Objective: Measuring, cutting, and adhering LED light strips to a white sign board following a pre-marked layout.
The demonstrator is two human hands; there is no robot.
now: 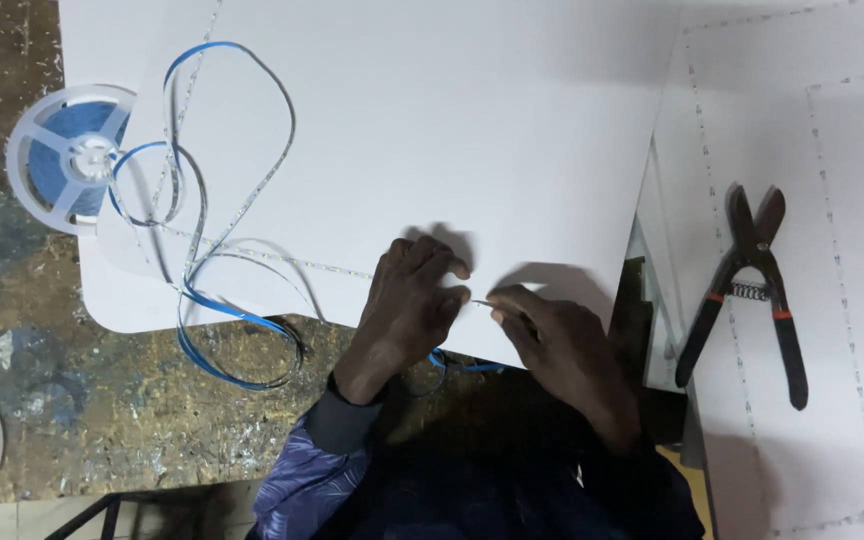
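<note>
Head camera view: a thin LED strip [252, 255] is pinched at its free end between the fingertips of the left hand [407, 300] and the right hand [562, 345], the two sets of fingers pressed together and almost meeting over the near edge of a white board [452, 120]. Just beyond the left fingers the strip is laid flat across the board; farther off it is gathered into loose blue-backed loops that run to a white reel [70, 155] resting on the worn workbench [72, 400]. One loop is left hanging off the board's edge beside the left wrist. Well apart from the right fingers, a pair of tin snips [747, 290] is laid on a second white sheet [832, 200]. It is judged that the slack loops could be twisted or kinked if the strip is pulled, and that the narrow end could be slipped from so light a pinch.
</note>
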